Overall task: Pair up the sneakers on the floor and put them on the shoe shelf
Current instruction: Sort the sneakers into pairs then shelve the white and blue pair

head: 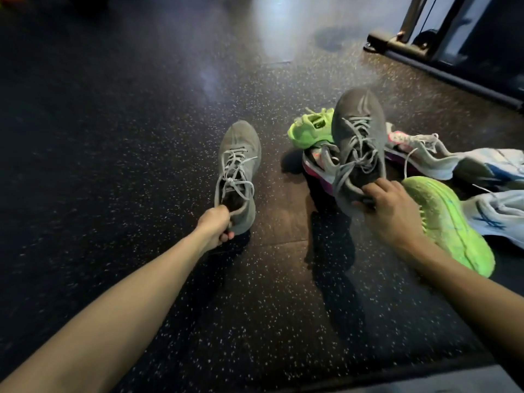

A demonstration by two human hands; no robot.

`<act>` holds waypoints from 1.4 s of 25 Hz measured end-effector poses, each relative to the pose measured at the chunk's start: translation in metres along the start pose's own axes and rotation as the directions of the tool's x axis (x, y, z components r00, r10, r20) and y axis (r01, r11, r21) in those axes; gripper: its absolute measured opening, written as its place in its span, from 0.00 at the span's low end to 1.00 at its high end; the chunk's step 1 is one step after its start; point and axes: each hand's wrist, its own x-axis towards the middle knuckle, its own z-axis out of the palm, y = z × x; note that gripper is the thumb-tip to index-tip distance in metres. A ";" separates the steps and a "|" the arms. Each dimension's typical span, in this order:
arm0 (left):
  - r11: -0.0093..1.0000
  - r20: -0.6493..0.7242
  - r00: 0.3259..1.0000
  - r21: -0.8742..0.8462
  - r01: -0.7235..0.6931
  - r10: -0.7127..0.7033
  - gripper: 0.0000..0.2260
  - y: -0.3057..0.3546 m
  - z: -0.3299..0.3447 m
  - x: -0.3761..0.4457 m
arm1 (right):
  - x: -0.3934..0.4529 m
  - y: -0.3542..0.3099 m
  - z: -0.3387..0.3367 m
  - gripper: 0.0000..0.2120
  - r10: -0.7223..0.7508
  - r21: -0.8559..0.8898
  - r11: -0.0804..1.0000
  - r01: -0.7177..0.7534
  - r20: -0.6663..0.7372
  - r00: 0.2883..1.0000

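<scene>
Speckled gym floor (141, 137): left hand (214, 226) and right hand (388, 205) each grip a grey sneaker's heel, left sneaker (238, 163) and right sneaker (358, 129), toes pointing away.

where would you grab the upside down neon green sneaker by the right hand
Grip the neon green sneaker across its narrower middle, coming from above. It lies sole-up, so the collar is hidden underneath, and the midsection looks easier to span than the wide ends. The right hand is nearest but grips a grey sneaker.
</scene>
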 end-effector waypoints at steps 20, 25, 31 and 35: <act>0.965 0.002 0.971 -0.112 0.239 -0.240 0.10 -0.074 -0.041 0.008 | 0.003 -0.167 0.110 0.10 -0.326 0.266 0.935 0.233 0.393 0.860; 0.955 -0.023 0.964 -0.146 0.258 -0.264 0.13 -0.086 -0.052 0.005 | -0.002 -0.191 0.119 0.12 -0.364 0.286 0.924 0.254 0.452 0.814; 0.951 -0.038 0.960 -0.155 0.268 -0.277 0.11 -0.103 -0.069 0.005 | -0.006 -0.217 0.130 0.11 -0.486 0.343 0.872 0.349 0.525 0.699; 0.952 -0.083 0.955 -0.136 0.272 -0.285 0.13 -0.116 -0.085 0.009 | 0.001 -0.219 0.134 0.10 -0.550 0.429 0.833 0.350 0.566 0.614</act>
